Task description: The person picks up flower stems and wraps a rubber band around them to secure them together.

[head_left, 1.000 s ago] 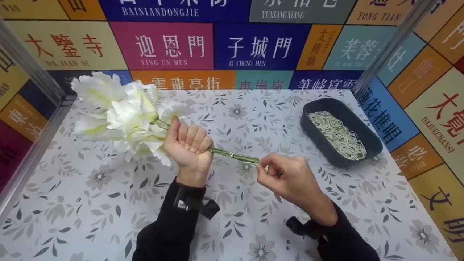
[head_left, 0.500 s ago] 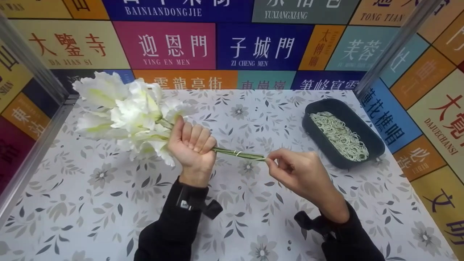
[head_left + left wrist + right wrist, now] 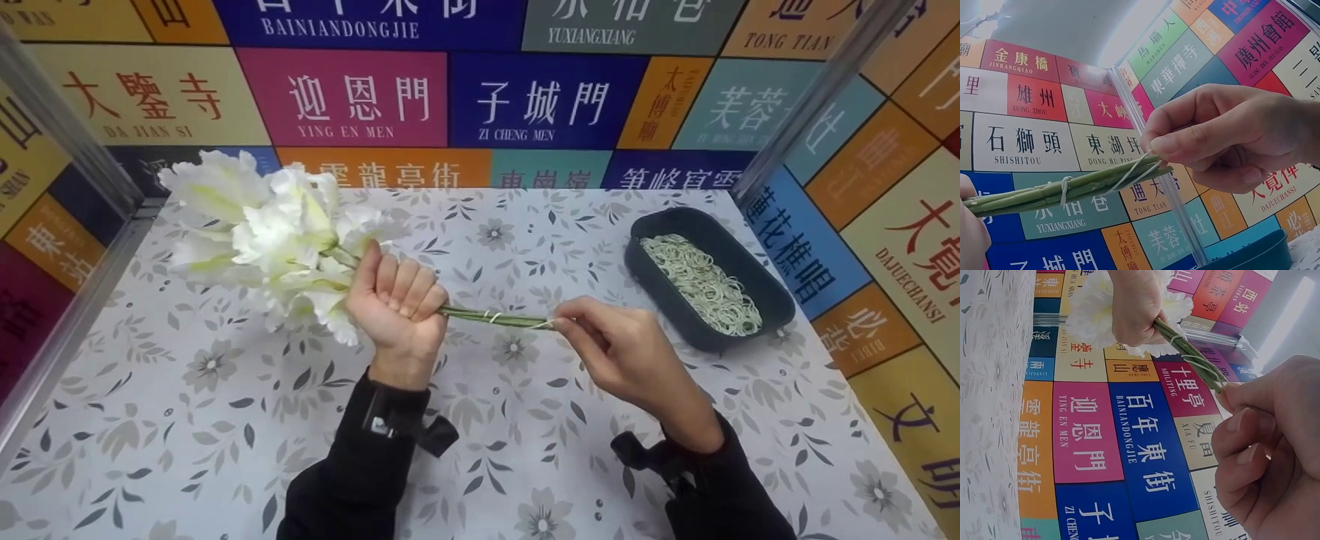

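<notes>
My left hand (image 3: 401, 311) grips a bunch of white flowers (image 3: 281, 221) around its green stems (image 3: 469, 314), blossoms to the left and stem ends to the right. A pale rubber band (image 3: 1064, 190) wraps the stems partway along. Slanted strands of band (image 3: 1131, 173) run over the stems to the tips in the left wrist view. There my right hand (image 3: 626, 349) pinches the band between thumb and index finger, fingertips right at the stem ends. In the right wrist view its other fingers (image 3: 1241, 467) are curled.
A dark rectangular tub (image 3: 776, 300) at the right back holds many loose pale rubber bands (image 3: 701, 283). The table (image 3: 480, 420) has a leaf-patterned cover. Panels with printed signs (image 3: 341, 97) stand behind and at both sides.
My right hand has shifted a little right and up along the stem ends, and its index finger lies straighter. The left hand keeps its grip, nearly unmoved.
</notes>
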